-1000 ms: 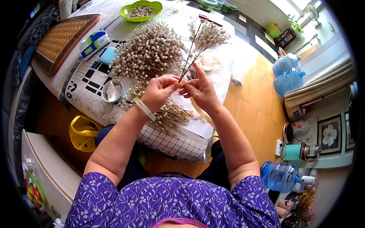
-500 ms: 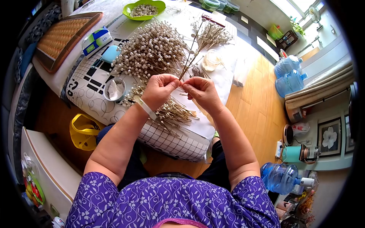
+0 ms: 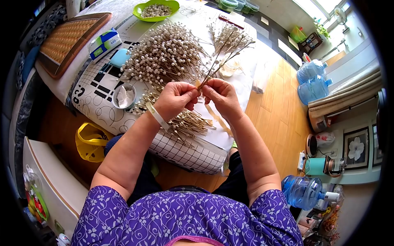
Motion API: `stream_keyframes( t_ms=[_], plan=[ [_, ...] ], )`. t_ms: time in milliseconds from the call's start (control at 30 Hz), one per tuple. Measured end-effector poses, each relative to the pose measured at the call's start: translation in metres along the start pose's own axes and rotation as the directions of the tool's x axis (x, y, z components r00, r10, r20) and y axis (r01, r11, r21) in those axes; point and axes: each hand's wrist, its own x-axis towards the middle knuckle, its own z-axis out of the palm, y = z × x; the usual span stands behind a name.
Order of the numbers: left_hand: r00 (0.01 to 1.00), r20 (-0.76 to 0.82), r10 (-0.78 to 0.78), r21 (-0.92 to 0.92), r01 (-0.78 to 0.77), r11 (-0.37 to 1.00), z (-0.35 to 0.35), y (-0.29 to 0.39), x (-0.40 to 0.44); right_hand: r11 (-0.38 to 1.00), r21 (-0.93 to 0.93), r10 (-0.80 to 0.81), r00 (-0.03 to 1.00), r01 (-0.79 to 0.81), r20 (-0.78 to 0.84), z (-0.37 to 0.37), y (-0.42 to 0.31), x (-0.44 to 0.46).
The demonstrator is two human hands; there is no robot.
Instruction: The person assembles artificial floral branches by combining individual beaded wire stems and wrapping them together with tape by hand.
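Over the table, my left hand (image 3: 178, 99) is closed in a pinch at the lower end of a few thin brown twigs (image 3: 221, 62). My right hand (image 3: 221, 96) pinches the same twigs just beside it, fingertips nearly touching the left ones. The twigs slant up to the right. A tan strip of tape (image 3: 218, 118) hangs below my right hand. Behind my left hand lies a big heap of stems with white bead-like buds (image 3: 164, 55), and a smaller bundle of stems (image 3: 188, 122) lies under my wrists. Another budded bunch (image 3: 226, 36) rests beyond the twigs.
A pale roll (image 3: 230, 67) sits right of the twigs. On the left are a cup with white tissue (image 3: 124, 96), a light-blue case (image 3: 119, 58) and a tissue pack (image 3: 105, 43). A green bowl of beads (image 3: 156, 10) stands at the back. A yellow bag (image 3: 89, 143) is below.
The twigs have swung from nearly upright to a rightward slant. My hands have shifted slightly, and the tan strip below my right hand shows more clearly.
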Motion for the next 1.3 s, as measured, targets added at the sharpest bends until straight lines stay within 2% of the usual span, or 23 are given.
stream_keyframes(
  t_ms=[267,333,433,1000,1067,1100,1167,1300],
  plan=[
    [0.999,0.045,0.011,-0.067,-0.008,0.998,0.001,-0.002,0.0,0.996,0.078,-0.044,0.997,0.049,-0.066,0.007,0.001,-0.002],
    [0.999,0.038,0.014,-0.059,-0.012,0.998,0.001,-0.001,0.0,0.981,0.166,-0.095,0.995,0.1,-0.039,0.004,0.006,0.0],
    [1.0,0.024,0.018,-0.05,-0.017,0.999,0.002,0.0,0.001,0.98,0.191,-0.046,0.999,0.047,-0.01,0.0,0.01,0.001],
    [0.997,0.053,-0.061,-0.103,0.066,0.992,0.0,0.007,-0.001,0.993,0.096,-0.063,0.998,0.065,-0.025,0.006,0.01,-0.002],
    [0.999,0.007,0.038,-0.058,-0.037,0.998,0.0,-0.003,0.003,0.99,0.127,-0.048,0.997,0.055,-0.057,0.009,0.01,-0.002],
    [0.999,0.007,0.035,-0.058,-0.035,0.998,0.0,-0.005,0.004,0.99,0.129,-0.047,0.997,0.054,-0.058,0.01,0.01,-0.002],
    [0.995,-0.019,0.099,0.077,-0.097,0.992,-0.002,-0.007,0.005,0.995,0.083,-0.043,0.996,0.05,-0.075,0.011,0.011,-0.002],
    [0.992,-0.062,0.111,-0.024,-0.112,0.993,0.005,-0.003,0.001,0.994,0.092,-0.045,0.995,0.053,-0.085,0.01,0.01,0.001]
  ],
)
